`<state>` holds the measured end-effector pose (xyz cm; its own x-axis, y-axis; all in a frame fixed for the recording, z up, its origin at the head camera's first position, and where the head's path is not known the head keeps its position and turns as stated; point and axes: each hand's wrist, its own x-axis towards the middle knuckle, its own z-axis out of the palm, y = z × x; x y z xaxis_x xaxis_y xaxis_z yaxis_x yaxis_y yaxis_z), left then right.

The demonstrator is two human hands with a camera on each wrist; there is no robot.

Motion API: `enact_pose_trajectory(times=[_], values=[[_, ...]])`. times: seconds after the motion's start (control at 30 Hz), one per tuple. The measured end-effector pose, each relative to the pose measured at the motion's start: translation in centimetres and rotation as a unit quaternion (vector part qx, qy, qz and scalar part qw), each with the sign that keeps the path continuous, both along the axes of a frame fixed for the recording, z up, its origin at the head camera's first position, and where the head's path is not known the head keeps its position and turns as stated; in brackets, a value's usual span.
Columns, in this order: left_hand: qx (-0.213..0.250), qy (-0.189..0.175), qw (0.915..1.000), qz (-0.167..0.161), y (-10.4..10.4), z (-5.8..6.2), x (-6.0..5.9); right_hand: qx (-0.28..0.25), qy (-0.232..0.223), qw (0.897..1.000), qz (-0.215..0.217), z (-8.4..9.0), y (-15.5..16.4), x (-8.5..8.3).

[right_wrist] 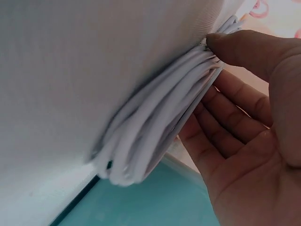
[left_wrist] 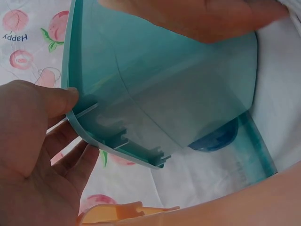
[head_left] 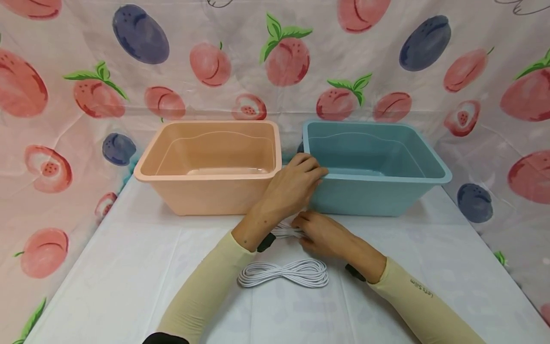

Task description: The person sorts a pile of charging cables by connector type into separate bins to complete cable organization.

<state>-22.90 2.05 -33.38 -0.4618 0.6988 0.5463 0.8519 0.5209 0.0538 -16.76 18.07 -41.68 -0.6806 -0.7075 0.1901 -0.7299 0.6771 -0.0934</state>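
Note:
My left hand (head_left: pixel 291 187) grips the near left corner of the teal plastic bin (head_left: pixel 378 178). In the left wrist view its thumb (left_wrist: pixel 66 98) lies on the rim's outer side, with the fingers under the lip. Just in front of the bins, my right hand (head_left: pixel 325 235) pinches a coiled white cable (head_left: pixel 287 231) between thumb and fingers. The right wrist view shows this cable's loops (right_wrist: pixel 150 117) close up beside the tabletop; in the head view the left wrist partly hides them. A second white cable (head_left: pixel 306 273), coiled in a figure eight, lies nearer to me.
Left of the teal bin stands a peach-coloured bin (head_left: pixel 210 177), with a narrow gap between the two. Both bins show bare bottoms. A white cloth (head_left: pixel 129 267) covers the table, and a fruit-print curtain (head_left: pixel 240 28) hangs behind and at the sides.

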Motion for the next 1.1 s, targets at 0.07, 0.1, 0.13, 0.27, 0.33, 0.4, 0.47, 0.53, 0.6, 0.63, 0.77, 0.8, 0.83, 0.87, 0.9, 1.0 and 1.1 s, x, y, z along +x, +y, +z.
enact_pose_trajectory(times=[0.07, 0.1, 0.13, 0.27, 0.33, 0.4, 0.47, 0.53, 0.6, 0.63, 0.77, 0.8, 0.83, 0.87, 0.9, 1.0, 1.1], values=[[-0.002, 0.0, 1.0, 0.001, 0.0, 0.0, 0.0, -0.001, 0.005, 1.0, -0.003, 0.0, 0.0, 0.0], [-0.002, 0.001, 1.0, 0.001, 0.0, 0.0, 0.0, -0.003, 0.008, 1.0, -0.004, 0.0, 0.0, 0.0], [-0.002, 0.002, 1.0, 0.002, 0.0, 0.0, 0.0, -0.004, 0.01, 1.0, -0.006, -0.1, 0.1, 0.0], [-0.002, 0.006, 1.0, 0.004, 0.1, -0.1, -0.1, -0.012, 0.015, 1.0, -0.007, -0.1, 0.2, -0.1], [-0.003, 0.007, 1.0, 0.004, 0.1, -0.1, -0.2, -0.015, 0.018, 1.0, -0.009, -0.1, 0.3, -0.1], [-0.003, 0.009, 0.9999, 0.005, 0.2, -0.1, -0.2, -0.017, 0.023, 1.0, -0.011, -0.1, 0.4, -0.2], [-0.003, 0.011, 0.9999, 0.005, 0.2, -0.2, -0.3, -0.017, 0.027, 0.999, -0.014, -0.1, 0.6, -0.2], [-0.003, 0.014, 0.9999, 0.006, 0.3, -0.2, -0.4, -0.017, 0.03, 0.999, -0.015, -0.1, 0.7, -0.3], [-0.003, 0.015, 0.9999, 0.006, 0.3, -0.2, -0.4, -0.013, 0.031, 0.999, -0.014, 0.2, 0.9, -0.3], [-0.002, 0.016, 0.9999, 0.005, 0.3, -0.2, -0.4, -0.012, 0.031, 0.999, -0.014, 0.4, 0.9, -0.3], [0.002, 0.012, 0.9999, 0.004, 0.2, -0.1, -0.3, -0.008, 0.034, 0.999, -0.021, 1.4, 1.2, -0.1], [0.003, 0.011, 0.9999, 0.004, 0.2, -0.1, -0.3, -0.008, 0.036, 0.999, -0.022, 1.6, 1.3, 0.0], [0.004, 0.01, 0.9999, 0.004, 0.2, -0.1, -0.4, -0.011, 0.039, 0.999, -0.023, 1.8, 1.4, 0.1], [0.005, 0.008, 0.9999, 0.004, 0.2, -0.1, -0.4, -0.013, 0.042, 0.999, -0.024, 2.1, 1.4, 0.1], [0.005, 0.007, 1.0, 0.004, 0.2, -0.1, -0.4, -0.016, 0.044, 0.999, -0.024, 2.3, 1.5, 0.2], [0.006, 0.005, 1.0, 0.004, 0.2, -0.1, -0.4, -0.025, 0.053, 0.998, -0.021, 3.0, 1.8, 0.5], [0.006, 0.003, 1.0, 0.004, 0.1, -0.1, -0.4, -0.031, 0.061, 0.997, -0.024, 3.7, 2.0, 0.8]])
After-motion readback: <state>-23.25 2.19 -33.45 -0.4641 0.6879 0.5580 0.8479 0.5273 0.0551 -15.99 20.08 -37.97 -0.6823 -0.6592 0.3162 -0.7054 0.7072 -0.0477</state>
